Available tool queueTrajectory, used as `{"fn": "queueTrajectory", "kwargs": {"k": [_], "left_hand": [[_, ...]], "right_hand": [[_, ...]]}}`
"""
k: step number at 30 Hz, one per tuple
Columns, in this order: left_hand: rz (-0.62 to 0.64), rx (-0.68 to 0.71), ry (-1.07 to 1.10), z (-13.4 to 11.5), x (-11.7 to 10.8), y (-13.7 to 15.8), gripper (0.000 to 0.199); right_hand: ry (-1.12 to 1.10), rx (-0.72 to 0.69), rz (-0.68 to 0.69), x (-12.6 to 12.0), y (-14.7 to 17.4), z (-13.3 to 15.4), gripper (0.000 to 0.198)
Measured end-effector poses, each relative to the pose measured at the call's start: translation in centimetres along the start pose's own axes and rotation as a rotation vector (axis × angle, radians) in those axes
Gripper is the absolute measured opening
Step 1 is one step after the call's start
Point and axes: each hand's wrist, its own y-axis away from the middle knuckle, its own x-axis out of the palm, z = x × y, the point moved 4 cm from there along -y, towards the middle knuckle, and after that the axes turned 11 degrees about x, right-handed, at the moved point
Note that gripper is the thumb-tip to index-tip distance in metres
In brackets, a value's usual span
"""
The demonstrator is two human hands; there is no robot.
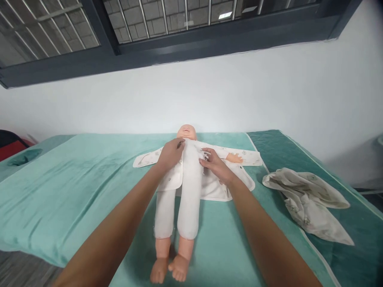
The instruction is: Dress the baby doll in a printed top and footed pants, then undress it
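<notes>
A baby doll [191, 191] lies on its back, its head towards the wall and its bare feet towards me. White cloth covers its torso and legs. It wears a white printed baby shirt [169, 179] with the front open; one panel lies over the doll's side, the other is spread flat. My left hand [173, 153] is closed on the shirt's edge near the neck. At the other side of the chest, my right hand [216, 163] has bent fingers at the shirt's cloth. One doll hand shows on the right sleeve; the left sleeve's end looks flat.
A crumpled pale garment [308, 199] lies on the right of the bed. Light green cloth [74, 179] covers the bed, with a darker green cover [266, 139] at right. Behind stands a white wall [239, 87] below a barred window. Something red and black [10, 145] is at far left.
</notes>
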Motion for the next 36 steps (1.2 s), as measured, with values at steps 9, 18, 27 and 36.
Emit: {"fn": "queueTrajectory", "kwargs": {"k": [9, 18, 27, 36], "left_hand": [[0.277, 0.222, -0.024, -6.3, 4.7, -4.9, 0.04], [0.723, 0.391, -0.441, -8.1, 11.8, -9.3, 0.022], [0.579, 0.366, -0.276, -6.7, 10.0, -9.4, 0.022], [0.636, 0.395, -0.431, -6.4, 8.6, -7.7, 0.02]], "right_hand": [[-0.043, -0.005, -0.007, 0.3, 0.0, 0.6, 0.047], [-0.071, -0.136, 0.073, 0.8, 0.0, 1.3, 0.036], [0.645, -0.077, -0.607, -6.9, -0.7, 0.8, 0.018], [0.412, 0.147, -0.786, -13.2, -0.4, -0.5, 0.032]]}}
